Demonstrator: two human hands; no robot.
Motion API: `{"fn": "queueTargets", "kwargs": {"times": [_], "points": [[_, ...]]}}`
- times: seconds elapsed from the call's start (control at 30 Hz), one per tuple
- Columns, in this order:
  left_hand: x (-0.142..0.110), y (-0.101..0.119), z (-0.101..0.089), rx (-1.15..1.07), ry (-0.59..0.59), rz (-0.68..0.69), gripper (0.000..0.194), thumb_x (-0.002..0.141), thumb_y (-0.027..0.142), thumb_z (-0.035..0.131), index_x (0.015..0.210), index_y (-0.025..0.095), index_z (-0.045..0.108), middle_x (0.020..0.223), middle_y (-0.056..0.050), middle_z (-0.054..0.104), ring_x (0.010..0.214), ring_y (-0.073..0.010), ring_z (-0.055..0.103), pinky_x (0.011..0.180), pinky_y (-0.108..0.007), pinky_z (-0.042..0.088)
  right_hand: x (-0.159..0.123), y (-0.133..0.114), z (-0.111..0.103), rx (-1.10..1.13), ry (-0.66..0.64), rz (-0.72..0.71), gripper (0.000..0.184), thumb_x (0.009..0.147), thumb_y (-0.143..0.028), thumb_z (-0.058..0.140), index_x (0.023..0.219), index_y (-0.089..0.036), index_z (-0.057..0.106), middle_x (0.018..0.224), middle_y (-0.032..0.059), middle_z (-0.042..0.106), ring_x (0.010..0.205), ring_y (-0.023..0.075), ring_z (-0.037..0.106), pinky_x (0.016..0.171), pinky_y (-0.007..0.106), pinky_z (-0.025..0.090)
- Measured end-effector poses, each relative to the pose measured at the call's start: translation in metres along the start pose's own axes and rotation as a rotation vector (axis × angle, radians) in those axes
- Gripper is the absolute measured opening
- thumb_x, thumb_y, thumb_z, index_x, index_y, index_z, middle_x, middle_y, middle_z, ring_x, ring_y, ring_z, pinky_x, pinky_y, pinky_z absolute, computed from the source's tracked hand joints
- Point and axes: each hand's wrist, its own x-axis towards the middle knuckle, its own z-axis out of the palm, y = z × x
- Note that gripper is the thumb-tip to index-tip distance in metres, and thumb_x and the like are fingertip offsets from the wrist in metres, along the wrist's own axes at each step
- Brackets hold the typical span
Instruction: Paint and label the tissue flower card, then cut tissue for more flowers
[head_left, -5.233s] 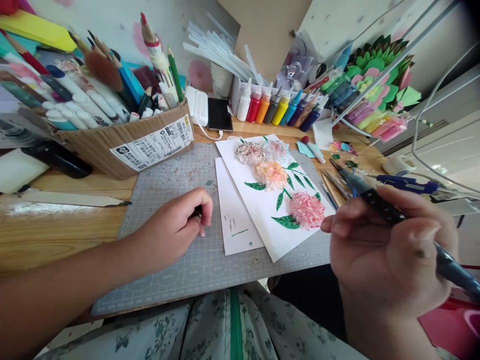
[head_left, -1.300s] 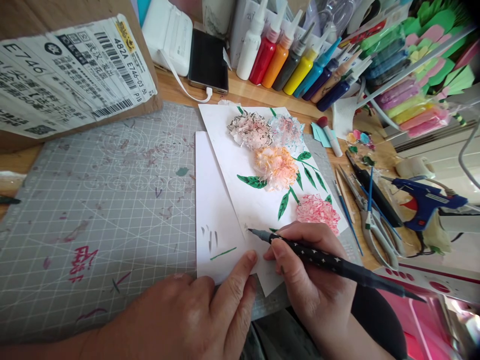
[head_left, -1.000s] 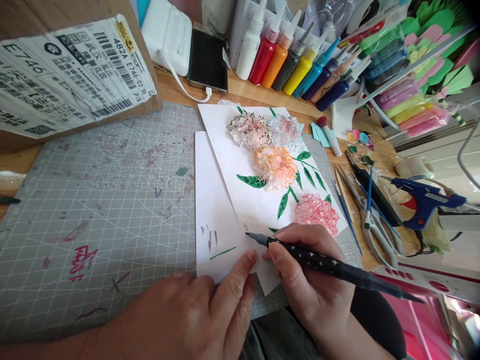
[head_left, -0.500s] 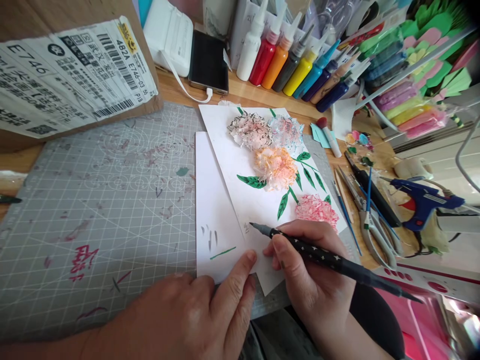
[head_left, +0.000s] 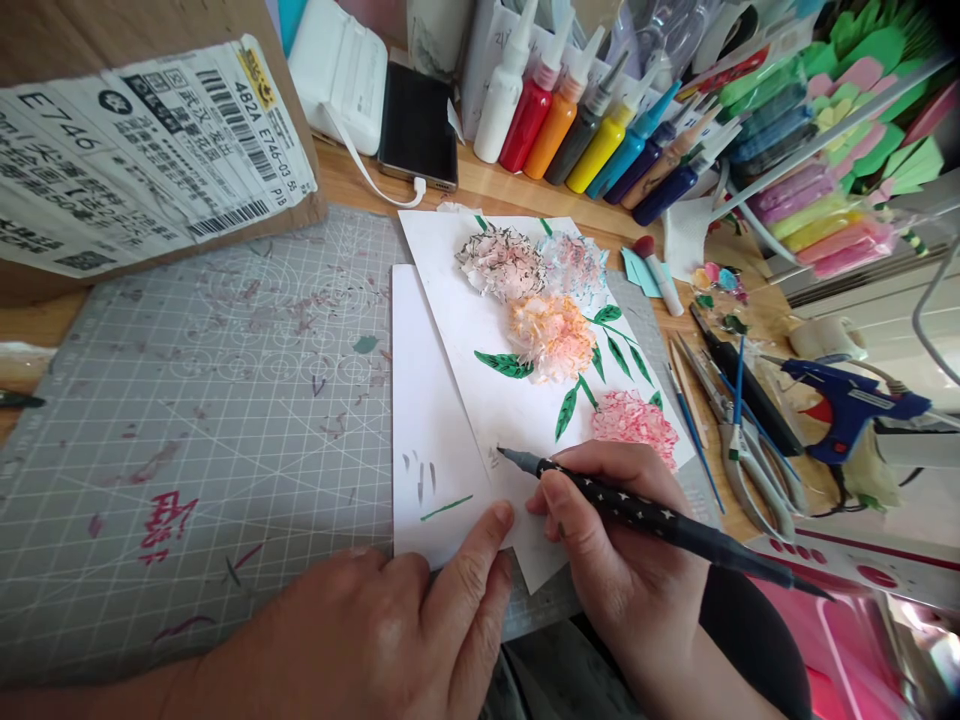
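Between the thumb and fingers of my right hand (head_left: 622, 540) is a black brush pen (head_left: 637, 510) with a star pattern. Its grey tip points left, at small grey marks near the lower left edge of a white sheet (head_left: 480, 370). That sheet carries ruffled paper flowers, among them an orange one (head_left: 553, 338) and a pink one (head_left: 634, 425), with painted green leaves (head_left: 504, 364). My left hand (head_left: 405, 610) lies with its index finger stretched out, the fingertip pressing the sheet's edge. Beneath is a second white sheet (head_left: 420, 400) bearing grey strokes and a green line.
A grey cutting mat (head_left: 225, 420) lies under the sheets. At the back left stands a cardboard box (head_left: 150, 150); a phone (head_left: 418, 115) and paint bottles (head_left: 520, 125) are behind. On the right are scissors (head_left: 739, 450), brushes and a blue glue gun (head_left: 847, 405).
The pen's tip has shifted very slightly left and its back end has moved a little. My left hand and the sheets stay practically where they were.
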Motion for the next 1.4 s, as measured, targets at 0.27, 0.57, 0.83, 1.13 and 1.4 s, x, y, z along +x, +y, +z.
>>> {"fn": "queueTargets", "kwargs": {"times": [0.27,0.57,0.83,1.13,1.4], "points": [[0.0011,-0.0018,-0.001,0.018,-0.01,0.016,0.039,0.085,0.025,0.038,0.116,0.014,0.059,0.125,-0.017,0.061,0.05,-0.0133,0.057,0.039,-0.025,0.039,-0.0002,0.0001,-0.0011,0.001,-0.004,-0.006,0.015,0.082,-0.013,0.062,0.094,-0.022,0.058,0.074,-0.0021,0.061,0.059,0.0106,0.06,0.054,0.024,0.049],[0.001,-0.0007,-0.0021,0.035,-0.024,0.02,0.042,0.084,0.028,0.035,0.117,0.014,0.058,0.127,-0.018,0.058,0.049,-0.0144,0.057,0.038,-0.027,0.041,0.0012,0.0001,0.0008,0.001,0.05,0.02,0.012,0.083,-0.014,0.061,0.092,-0.022,0.058,0.072,-0.002,0.059,0.058,0.0108,0.057,0.054,0.026,0.048],[-0.0003,-0.0011,-0.0036,0.013,-0.076,0.029,0.045,0.083,0.024,0.037,0.122,0.013,0.056,0.132,-0.021,0.054,0.051,-0.0166,0.057,0.039,-0.029,0.04,0.0021,-0.0025,-0.0007,-0.014,0.038,0.002,0.012,0.082,-0.013,0.061,0.09,-0.021,0.058,0.07,-0.0021,0.059,0.056,0.0102,0.056,0.052,0.024,0.047],[-0.001,0.0007,-0.0012,-0.007,-0.053,-0.014,0.045,0.085,0.022,0.035,0.124,0.014,0.055,0.135,-0.02,0.052,0.053,-0.0157,0.057,0.04,-0.029,0.039,0.0,-0.0015,-0.0013,-0.024,0.018,-0.023,0.014,0.081,-0.013,0.062,0.091,-0.021,0.058,0.074,-0.0022,0.059,0.058,0.0105,0.059,0.053,0.024,0.049],[-0.0005,0.0017,-0.001,0.015,-0.055,-0.003,0.045,0.085,0.031,0.037,0.122,0.014,0.056,0.133,-0.02,0.054,0.053,-0.0146,0.057,0.042,-0.027,0.041,-0.0007,-0.0011,-0.0007,-0.008,0.048,0.01,0.011,0.083,-0.015,0.061,0.092,-0.021,0.057,0.07,-0.0016,0.059,0.056,0.0115,0.058,0.051,0.025,0.049]]}}
